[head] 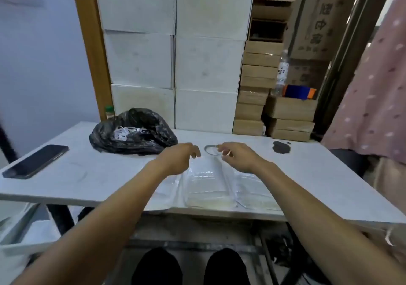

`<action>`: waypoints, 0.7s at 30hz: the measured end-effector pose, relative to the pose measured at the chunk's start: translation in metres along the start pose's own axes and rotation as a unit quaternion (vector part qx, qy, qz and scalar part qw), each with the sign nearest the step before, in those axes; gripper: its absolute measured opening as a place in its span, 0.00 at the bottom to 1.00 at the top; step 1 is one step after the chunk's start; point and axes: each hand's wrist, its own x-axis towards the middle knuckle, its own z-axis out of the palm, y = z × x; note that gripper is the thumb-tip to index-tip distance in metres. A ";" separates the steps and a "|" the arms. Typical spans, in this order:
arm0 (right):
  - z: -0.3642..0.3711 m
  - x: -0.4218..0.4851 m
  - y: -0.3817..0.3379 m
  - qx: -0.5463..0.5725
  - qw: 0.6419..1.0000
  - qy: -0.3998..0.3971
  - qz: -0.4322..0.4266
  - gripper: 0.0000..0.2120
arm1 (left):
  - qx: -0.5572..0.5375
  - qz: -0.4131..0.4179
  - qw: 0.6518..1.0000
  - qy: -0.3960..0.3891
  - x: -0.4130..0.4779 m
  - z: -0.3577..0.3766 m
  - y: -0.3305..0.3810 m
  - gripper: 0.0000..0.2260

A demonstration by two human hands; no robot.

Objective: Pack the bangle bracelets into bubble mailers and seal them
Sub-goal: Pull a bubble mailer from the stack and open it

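Observation:
A thin clear bangle bracelet (209, 149) hovers just above the white table (307, 174), pinched at its right side by my right hand (236, 157). My left hand (178, 159) hangs a little left of the bangle, fingers curled loosely, holding nothing that I can see. Beneath and in front of both hands lies a pile of clear bubble mailers (206, 188), reaching to the table's near edge. A black plastic bag (134, 132) at the back left holds several white bangles (126, 132).
A dark phone (36, 161) lies at the table's left end. A dark stain (281, 147) marks the right rear. White boxes (175, 54) and brown cartons (259, 86) stack behind the table. A person in pink dotted fabric (373, 100) stands at right.

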 end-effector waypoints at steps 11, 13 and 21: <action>0.058 -0.017 0.033 -0.072 0.995 -0.065 -0.022 0.25 | 0.031 0.000 0.995 -0.091 -0.018 0.055 -0.024 0.28; 0.057 -0.015 0.039 -0.060 0.996 -0.069 -0.015 0.24 | 0.010 -0.004 0.996 -0.087 -0.015 0.054 -0.031 0.22; 0.058 -0.007 0.048 0.018 0.998 -0.044 -0.034 0.26 | -0.029 -0.068 0.996 -0.044 -0.008 0.057 -0.034 0.07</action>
